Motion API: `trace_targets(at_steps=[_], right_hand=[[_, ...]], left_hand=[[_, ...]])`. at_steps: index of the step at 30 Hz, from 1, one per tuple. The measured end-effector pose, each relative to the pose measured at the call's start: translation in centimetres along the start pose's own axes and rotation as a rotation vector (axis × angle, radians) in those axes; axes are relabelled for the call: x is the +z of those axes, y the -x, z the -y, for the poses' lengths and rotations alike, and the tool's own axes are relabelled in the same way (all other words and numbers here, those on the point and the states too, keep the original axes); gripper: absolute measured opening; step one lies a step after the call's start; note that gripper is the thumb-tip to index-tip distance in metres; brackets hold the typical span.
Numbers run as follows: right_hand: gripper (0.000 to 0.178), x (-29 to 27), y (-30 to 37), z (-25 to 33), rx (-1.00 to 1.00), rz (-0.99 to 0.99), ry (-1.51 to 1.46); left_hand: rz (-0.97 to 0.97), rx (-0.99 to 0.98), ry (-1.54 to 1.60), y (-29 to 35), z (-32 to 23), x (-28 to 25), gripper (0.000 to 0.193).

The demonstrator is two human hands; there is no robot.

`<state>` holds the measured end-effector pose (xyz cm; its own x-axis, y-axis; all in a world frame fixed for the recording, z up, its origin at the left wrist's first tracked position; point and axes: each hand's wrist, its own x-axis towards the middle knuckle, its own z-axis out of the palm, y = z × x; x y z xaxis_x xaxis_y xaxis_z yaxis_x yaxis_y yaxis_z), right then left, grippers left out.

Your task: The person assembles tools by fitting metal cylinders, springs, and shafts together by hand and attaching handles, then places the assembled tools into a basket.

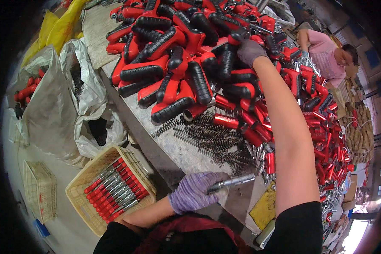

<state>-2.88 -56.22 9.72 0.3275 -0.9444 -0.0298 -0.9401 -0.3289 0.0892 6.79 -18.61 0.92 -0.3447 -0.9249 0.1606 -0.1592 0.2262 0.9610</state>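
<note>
- A bench with a pale top fills the middle; its near edge slants from 10 o'clock down to 5 o'clock.
- Red-and-black grips are heaped from 11 to 1 o'clock, some lying right at that edge.
- Dark springs spread just below centre; bare bench top shows between them and the edge, leaving some room there.
- Shiny red tubes crowd 3 o'clock, packed tightly.
- At 6 o'clock, the left hand, in a purple striped glove, is closed around a metal rod, whose free end points to 4 o'clock, near the springs.
- At 1 o'clock, the right hand, in a grey glove, reaches among the grips; whether its fingers are closed on one, I cannot tell.
- At 8 o'clock, beyond the edge, a yellow crate holds rows of red-ended rods.
- Pale sacks stand at 9 to 10 o'clock.
- A person in pink is at 2 o'clock.
</note>
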Motion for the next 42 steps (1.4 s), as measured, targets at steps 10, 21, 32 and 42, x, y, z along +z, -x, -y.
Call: trace_targets(at_steps=[10, 21, 32, 42], right_hand=[[0.032, 2.8, -3.2, -2.8, -0.519, 0.301, 0.646], [0.064, -8.7, 21.3, -7.4, -0.156, -0.543, -1.19], [0.047, -2.5, 51.2, -3.3, 0.351, 0.038, -1.251], [0.039, -0.9, 61.0, -4.3, 0.411, -0.386, -0.984]], left_hand=[[-0.022, -0.007, 0.091, 0.0, -0.1, -0.1, 0.034], [-0.05, -0.07, 0.083, 0.8, -0.4, 0.9, 0.039], [-0.076, -0.292, 0.682, 2.3, -3.8, 4.7, 0.032], [0.312, -0.492, 0.768, 7.7, -8.8, 13.6, 0.045]])
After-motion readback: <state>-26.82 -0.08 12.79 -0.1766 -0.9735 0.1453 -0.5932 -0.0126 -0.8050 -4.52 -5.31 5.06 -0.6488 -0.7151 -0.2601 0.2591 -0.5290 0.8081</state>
